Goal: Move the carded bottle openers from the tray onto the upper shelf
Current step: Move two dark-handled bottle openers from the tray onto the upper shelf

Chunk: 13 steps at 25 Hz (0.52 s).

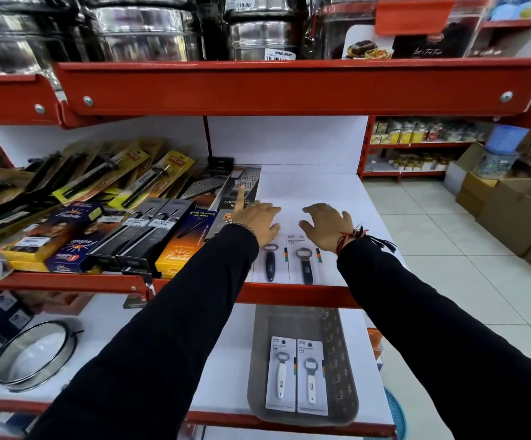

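Two carded bottle openers with dark handles lie side by side on the white upper shelf (308, 188): the left card (271, 262) and the right card (305, 265). My left hand (259, 219) rests flat on the top of the left card, fingers spread, index finger pointing away. My right hand (326, 222) hovers or rests with spread fingers over the top of the right card. On the lower shelf a grey tray (342, 360) holds two carded openers with white handles, one on the left (280, 374) and one on the right (312, 377).
Boxed lighters and kitchen tools (105, 230) crowd the upper shelf's left half, with graters (242, 182) just beyond my left hand. A red shelf edge (289, 87) overhangs above. A round sieve (33, 354) lies on the lower shelf. Cardboard boxes (511, 211) stand on the floor at right.
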Available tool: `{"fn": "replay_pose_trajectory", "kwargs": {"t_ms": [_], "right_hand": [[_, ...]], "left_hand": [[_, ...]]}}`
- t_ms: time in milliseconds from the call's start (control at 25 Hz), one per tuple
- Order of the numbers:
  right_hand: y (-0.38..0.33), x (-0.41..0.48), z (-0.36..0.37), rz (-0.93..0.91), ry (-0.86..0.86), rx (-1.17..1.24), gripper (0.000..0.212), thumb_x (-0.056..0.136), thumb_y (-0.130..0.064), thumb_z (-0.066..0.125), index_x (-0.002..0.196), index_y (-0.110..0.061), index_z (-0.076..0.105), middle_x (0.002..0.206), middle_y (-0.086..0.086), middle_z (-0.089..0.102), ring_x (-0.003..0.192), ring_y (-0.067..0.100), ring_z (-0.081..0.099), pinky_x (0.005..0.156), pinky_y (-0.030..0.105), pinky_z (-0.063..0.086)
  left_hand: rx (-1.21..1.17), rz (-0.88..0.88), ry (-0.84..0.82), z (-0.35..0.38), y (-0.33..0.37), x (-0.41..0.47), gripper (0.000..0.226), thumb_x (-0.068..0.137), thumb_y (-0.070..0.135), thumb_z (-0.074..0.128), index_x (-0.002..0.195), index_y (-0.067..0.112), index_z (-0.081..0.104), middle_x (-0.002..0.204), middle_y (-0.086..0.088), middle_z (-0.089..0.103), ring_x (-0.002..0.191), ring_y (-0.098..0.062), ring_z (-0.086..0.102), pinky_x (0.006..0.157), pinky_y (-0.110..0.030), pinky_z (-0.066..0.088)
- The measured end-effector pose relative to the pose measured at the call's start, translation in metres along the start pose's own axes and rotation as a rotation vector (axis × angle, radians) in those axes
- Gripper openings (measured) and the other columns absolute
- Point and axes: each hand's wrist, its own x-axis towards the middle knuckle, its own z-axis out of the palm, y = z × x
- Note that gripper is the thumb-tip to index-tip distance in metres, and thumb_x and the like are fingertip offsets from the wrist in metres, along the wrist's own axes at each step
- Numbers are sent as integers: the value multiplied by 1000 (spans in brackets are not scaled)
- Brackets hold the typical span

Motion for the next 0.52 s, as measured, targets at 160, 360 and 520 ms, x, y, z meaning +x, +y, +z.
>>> {"fn": "replay_pose_trajectory", "kwargs": {"t_ms": [160,360,520], "right_hand": [[-3,-26,-10,-49,71,12,59,101,-41,33,154,-17,26,165,2,20,156,25,5,123,54,3],[-12,-80,-19,-120,183,29,59,101,-40,34,153,-13,28,165,4,23,155,26,8,124,54,5],[-22,-140,-19,-171,240,49,58,102,-39,32,154,-14,28,165,4,23,156,24,8,125,52,4]], "left_hand": [[-72,-24,68,-15,11,-26,61,103,42,28,158,20,13,168,1,10,156,-20,5,126,-48,-7],[-102,-13,218,-23,34,-81,60,104,40,27,158,16,17,167,-2,14,156,-19,8,127,-45,1],[-159,5,325,-14,53,-134,60,103,41,28,157,14,22,165,-3,22,155,-20,12,127,-45,6]]}}
